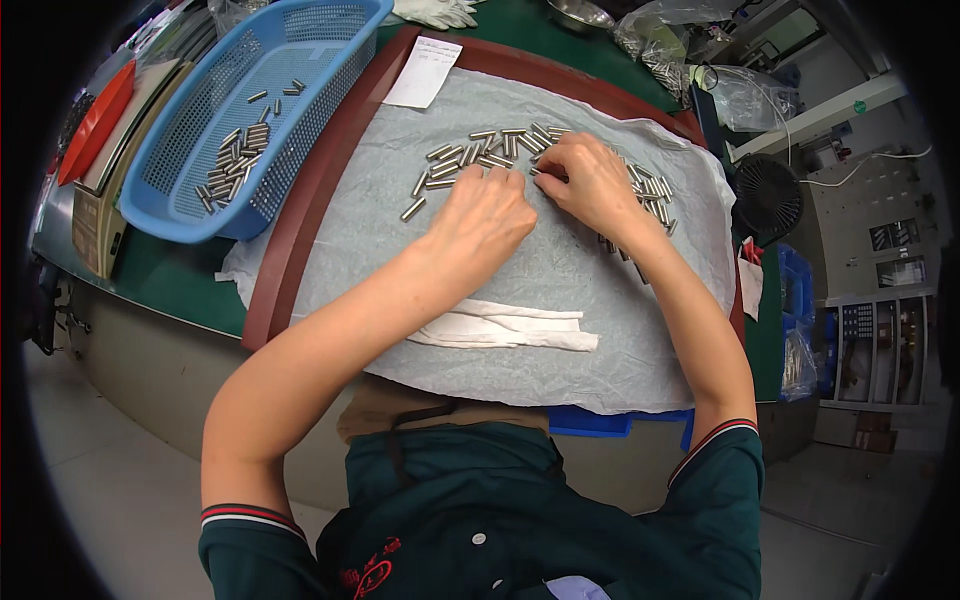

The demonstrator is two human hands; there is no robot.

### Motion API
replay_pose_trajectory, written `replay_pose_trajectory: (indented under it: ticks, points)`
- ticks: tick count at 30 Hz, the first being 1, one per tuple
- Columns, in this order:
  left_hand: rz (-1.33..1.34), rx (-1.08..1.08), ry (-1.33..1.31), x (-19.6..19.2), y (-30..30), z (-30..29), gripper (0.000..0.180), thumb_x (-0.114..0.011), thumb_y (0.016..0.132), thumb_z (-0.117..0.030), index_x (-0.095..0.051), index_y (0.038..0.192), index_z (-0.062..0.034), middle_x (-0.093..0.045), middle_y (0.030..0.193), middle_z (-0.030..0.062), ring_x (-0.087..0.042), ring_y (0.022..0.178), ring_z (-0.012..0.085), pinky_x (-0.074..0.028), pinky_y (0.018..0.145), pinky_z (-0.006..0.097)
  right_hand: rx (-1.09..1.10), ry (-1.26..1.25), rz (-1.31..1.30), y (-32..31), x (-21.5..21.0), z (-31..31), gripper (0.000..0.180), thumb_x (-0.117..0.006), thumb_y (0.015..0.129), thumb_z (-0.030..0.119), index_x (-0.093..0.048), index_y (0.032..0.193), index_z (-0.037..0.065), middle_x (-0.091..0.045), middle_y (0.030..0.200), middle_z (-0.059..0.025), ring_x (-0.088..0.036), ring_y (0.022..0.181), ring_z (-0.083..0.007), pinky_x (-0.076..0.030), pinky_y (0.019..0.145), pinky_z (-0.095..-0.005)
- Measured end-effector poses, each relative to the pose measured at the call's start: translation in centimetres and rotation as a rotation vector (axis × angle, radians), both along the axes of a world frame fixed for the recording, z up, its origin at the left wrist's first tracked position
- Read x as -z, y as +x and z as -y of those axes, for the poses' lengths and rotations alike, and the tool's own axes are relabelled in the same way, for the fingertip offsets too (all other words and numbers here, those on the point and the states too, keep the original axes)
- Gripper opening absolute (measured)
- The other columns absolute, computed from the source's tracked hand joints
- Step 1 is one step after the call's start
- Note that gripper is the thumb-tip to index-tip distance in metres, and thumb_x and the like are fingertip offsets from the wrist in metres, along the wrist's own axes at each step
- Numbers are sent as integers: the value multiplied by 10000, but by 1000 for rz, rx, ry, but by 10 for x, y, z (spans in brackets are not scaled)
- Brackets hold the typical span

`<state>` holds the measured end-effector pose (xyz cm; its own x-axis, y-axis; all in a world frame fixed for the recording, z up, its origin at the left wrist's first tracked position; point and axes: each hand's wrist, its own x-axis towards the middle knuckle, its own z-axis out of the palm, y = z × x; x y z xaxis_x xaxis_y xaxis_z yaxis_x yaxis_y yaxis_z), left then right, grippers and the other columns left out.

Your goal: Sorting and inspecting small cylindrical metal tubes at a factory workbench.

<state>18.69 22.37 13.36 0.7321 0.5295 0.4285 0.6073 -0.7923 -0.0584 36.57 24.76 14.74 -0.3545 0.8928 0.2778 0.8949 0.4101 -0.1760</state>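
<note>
Short, shiny metal pins (440, 172) lie in a loose band across a grey-white cloth (370, 235). My left hand (485, 220) rests at the near edge of the pins, back upward. Its fingers are curled in, and whatever they hold is hidden beneath them. Beside it, my right hand (592, 185) reaches over the middle of the band. Thumb and forefinger come together there at the end of a small metal pin. More pins (655, 190) lie scattered to the right of that hand. A folded white cloth strip (530, 328) lies nearer to me, below both hands.
Dark red raised edging (290, 250) frames the work area. At the left, a blue perforated basket (185, 225) holds more pins. A paper slip (425, 72) lies on the far edging. Farther off are a metal bowl (580, 14), white gloves (435, 12) and a black fan (768, 195).
</note>
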Motion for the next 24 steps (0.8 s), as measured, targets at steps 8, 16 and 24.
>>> replay_pose_trajectory:
  ticks: [8, 16, 24]
  points:
    - [-62, -50, 50, 6, -2, 0, 45, -571, 690, -70, -606, 673, -47, -554, 748, 51, -570, 790, 183, -447, 666, 316, -179, -6, -27, 3, 0, -10, 120, -643, 735, 106, -645, 825, 27, -602, 821, -82, -555, 822, -271, -455, 721, -379]
    - [-66, -32, 72, 7, -3, -1, 62, -566, 701, -75, -611, 670, -47, -563, 746, 52, -577, 788, 177, -445, 672, 310, -276, 183, -84, 15, -2, -18, 125, -674, 726, 119, -642, 829, 55, -580, 844, -56, -527, 833, -246, -444, 736, -361]
    - [-77, -28, 74, 4, 1, -5, 66, -571, 701, -63, -614, 655, -45, -582, 733, 65, -596, 777, 188, -461, 688, 316, -374, 159, 196, 12, -3, -39, 160, -690, 679, 112, -650, 824, 55, -571, 837, -53, -521, 849, -240, -441, 752, -362]
